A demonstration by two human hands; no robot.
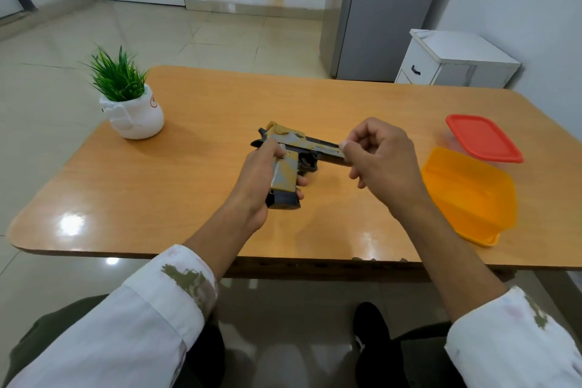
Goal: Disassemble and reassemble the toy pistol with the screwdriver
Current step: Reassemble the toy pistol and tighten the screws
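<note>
The toy pistol [299, 143] is over the middle of the surface [220, 104], muzzle toward 3 o'clock. The left hand's [258, 179] fingers wrap its grip. The right hand's [381, 161] fingers pinch the muzzle end. A potted plant [129, 98] stands at 10 o'clock and an orange tub [469, 195] at 3.

Left hand [261, 181] grips toy pistol [307, 143]; right hand [381, 159] pinches muzzle end.

The left grip [259, 178] holds the toy pistol [302, 144] by its handle above the table [189, 186], muzzle pointing right. The right grip [381, 159] pinches the muzzle end. An orange container [469, 195] and a red-lidded box [482, 137] sit at the right, a potted plant [129, 101] at the left.
</note>
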